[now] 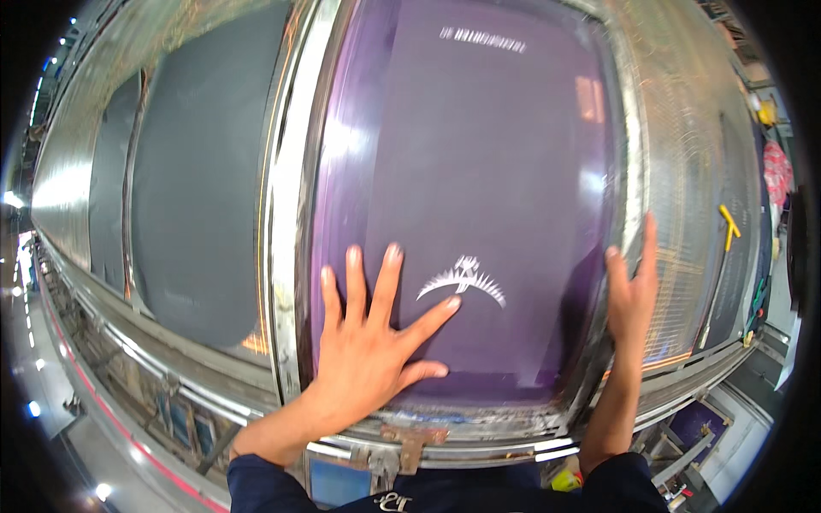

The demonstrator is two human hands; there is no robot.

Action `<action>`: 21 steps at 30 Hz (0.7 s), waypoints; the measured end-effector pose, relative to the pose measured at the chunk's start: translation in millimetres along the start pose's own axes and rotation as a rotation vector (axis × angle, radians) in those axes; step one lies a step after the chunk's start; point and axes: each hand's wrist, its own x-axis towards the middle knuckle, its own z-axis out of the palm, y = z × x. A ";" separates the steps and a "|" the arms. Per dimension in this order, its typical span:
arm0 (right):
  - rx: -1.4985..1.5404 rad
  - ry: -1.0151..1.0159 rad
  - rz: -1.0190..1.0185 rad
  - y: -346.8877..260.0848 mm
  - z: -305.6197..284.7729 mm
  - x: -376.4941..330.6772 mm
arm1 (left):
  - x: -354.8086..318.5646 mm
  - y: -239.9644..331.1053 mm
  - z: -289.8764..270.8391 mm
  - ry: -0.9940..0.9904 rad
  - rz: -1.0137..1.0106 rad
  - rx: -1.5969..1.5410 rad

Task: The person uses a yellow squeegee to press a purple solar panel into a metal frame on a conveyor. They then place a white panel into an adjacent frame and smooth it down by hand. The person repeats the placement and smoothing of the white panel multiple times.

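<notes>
A screen-printing frame (631,154) with purple mesh (487,188) lies right in front of me. A small white spiked arc design (464,282) shows in the lower part of the mesh, and a line of pale lettering (483,39) near the far end. My left hand (359,355) lies spread on the lower left of the mesh, its index fingertip at the bottom of the arc design. At the frame's right rail, my right hand (631,299) has its fingers stretched out along the edge and its thumb apart. Neither hand holds anything that I can see.
Left of the frame, dark fabric panels (201,188) lie on the long table. A yellow T-shaped tool (729,225) rests on the dark fabric at right. A rusty metal clamp (412,446) sits at the frame's near edge, by a metal rail (192,395).
</notes>
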 end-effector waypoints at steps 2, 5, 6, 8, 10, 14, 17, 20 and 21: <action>0.027 -0.033 0.008 -0.7 -4.7 1.2 | 0.3 4.4 -6.6 -0.016 -0.020 -0.025; 0.048 -0.075 0.052 0.8 -6.7 -5.4 | 1.7 9.5 -8.2 -0.006 -0.031 -0.065; 0.046 -0.085 0.065 1.5 -6.8 -6.6 | 4.2 12.4 -7.4 0.084 -0.021 -0.097; 0.076 -0.086 0.043 4.0 -6.0 -5.9 | 15.9 12.3 -5.7 0.130 -0.017 -0.151; 0.108 -0.107 0.027 4.9 -6.1 -3.8 | 32.8 9.5 -11.5 0.119 -0.011 -0.170; 0.078 -0.151 0.078 1.7 -10.5 2.1 | 110.4 -4.6 -28.8 0.220 -0.014 -0.126; 0.071 -0.176 0.105 1.4 -11.6 3.3 | 179.8 -13.8 -40.8 0.264 -0.031 -0.017; 0.030 -0.192 0.064 6.3 -11.5 5.2 | 227.2 -27.3 -45.4 0.267 0.005 0.080; 0.034 -0.192 0.064 8.2 -11.3 4.8 | 233.6 -29.8 -45.2 0.253 0.026 0.085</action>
